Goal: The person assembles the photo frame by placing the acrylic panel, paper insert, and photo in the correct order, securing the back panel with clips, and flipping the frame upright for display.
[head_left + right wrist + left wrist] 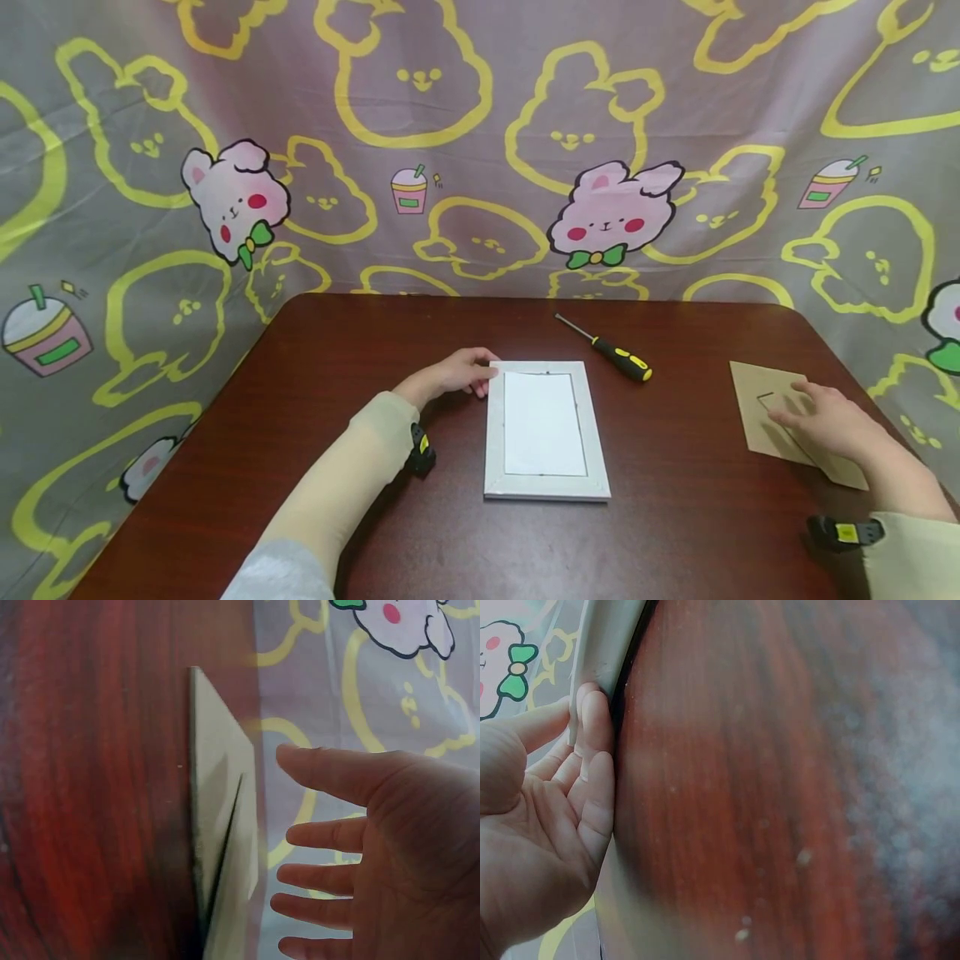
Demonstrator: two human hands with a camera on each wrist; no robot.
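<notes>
A white picture frame (596, 450) lies in the middle of the table, with a white sheet (543, 425) inside its opening. My left hand (461, 373) pinches its far left corner; in the left wrist view, the thumb and fingers are on either side of the frame edge (606, 652). Over at the right lies a tan backing board (753, 396) with a flap-like stand leg (843, 472). Above this board hovers my right hand (836, 425), its fingers spread and straight. A gap shows between the fingers and the board (217, 735) in the right wrist view.
A black-and-yellow screwdriver (621, 358) lies beyond the frame, to its right, shaft pointing back left. The dark red wooden table (405, 333) has rounded far corners. Behind it and at both sides hangs a patterned curtain (480, 175).
</notes>
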